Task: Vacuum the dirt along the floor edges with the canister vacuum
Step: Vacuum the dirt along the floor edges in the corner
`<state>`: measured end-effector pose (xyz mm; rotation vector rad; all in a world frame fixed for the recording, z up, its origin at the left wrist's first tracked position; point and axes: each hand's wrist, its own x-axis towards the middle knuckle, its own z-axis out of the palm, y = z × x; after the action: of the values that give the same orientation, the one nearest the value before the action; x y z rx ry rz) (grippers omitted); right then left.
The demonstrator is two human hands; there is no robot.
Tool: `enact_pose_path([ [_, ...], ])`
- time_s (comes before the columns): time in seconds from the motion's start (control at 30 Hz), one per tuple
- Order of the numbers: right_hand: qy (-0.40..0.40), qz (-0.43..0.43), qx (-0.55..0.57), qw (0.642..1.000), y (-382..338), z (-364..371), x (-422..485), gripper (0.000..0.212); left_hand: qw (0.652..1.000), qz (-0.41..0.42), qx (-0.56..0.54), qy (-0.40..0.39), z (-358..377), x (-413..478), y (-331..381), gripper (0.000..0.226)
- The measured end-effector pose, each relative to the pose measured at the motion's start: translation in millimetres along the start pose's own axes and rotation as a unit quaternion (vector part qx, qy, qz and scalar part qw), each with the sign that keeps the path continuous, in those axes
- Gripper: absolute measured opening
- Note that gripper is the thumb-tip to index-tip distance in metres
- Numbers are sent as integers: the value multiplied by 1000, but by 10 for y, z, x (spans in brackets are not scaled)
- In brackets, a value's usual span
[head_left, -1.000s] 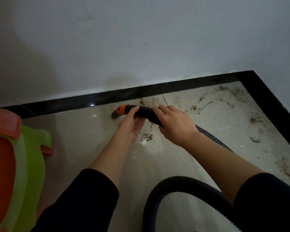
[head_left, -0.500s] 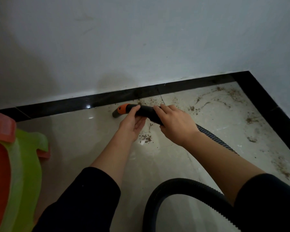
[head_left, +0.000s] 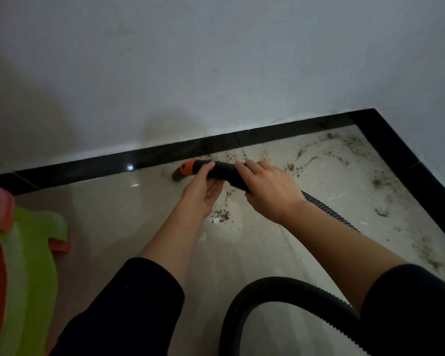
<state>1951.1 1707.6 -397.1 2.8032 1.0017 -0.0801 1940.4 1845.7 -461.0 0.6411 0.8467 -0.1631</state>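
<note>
Head view, looking down at a pale tiled floor [head_left: 139,227] where it meets a white wall [head_left: 216,60], with a black border strip [head_left: 88,167] running along the wall's foot and turning the corner at the right. Both hands are clamped on the vacuum nozzle [head_left: 222,170], a short black tube with an orange collar [head_left: 186,168]. The left hand [head_left: 203,192] cups it from below just behind the collar, fingers curled up over the tube. The right hand [head_left: 270,195] grips it from above farther back, just beside the left. The nozzle lies nearly level, its grey tip [head_left: 176,175] low at the floor, close to the border strip. A ribbed black hose [head_left: 328,210] leaves the nozzle behind the right hand, passes under the right forearm and loops back across the bottom of the view. Brown dirt [head_left: 222,215] lies in a small clump on the tile below the hands, and more is scattered towards the corner on the right. Both forearms are bare below black sleeves [head_left: 129,304]. A green and orange plastic stool [head_left: 34,265] stands at the left edge.
</note>
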Motion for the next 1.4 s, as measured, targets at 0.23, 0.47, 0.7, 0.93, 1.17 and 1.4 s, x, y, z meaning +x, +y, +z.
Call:
enact_pose_path([
  [0.23,1,-5,5,1000,-60,12,69,63,1000,4,-7,5,-64,29,72,29],
  [0.47,8,-14,18,1000,-137,35,150,60,1000,12,-10,12,-159,60,157,26],
  [0.7,15,-22,26,999,-207,58,201,61,1000,22,-16,14,-234,83,210,32],
  [0.93,18,-24,27,999,-285,86,245,60,999,34,-10,28,-297,93,269,20],
  [1.17,26,-24,18,999,-407,95,280,65,998,43,-21,30,-393,106,341,28],
  [1.4,30,-35,27,999,-536,145,338,65,998,48,-30,39,-518,118,402,29],
])
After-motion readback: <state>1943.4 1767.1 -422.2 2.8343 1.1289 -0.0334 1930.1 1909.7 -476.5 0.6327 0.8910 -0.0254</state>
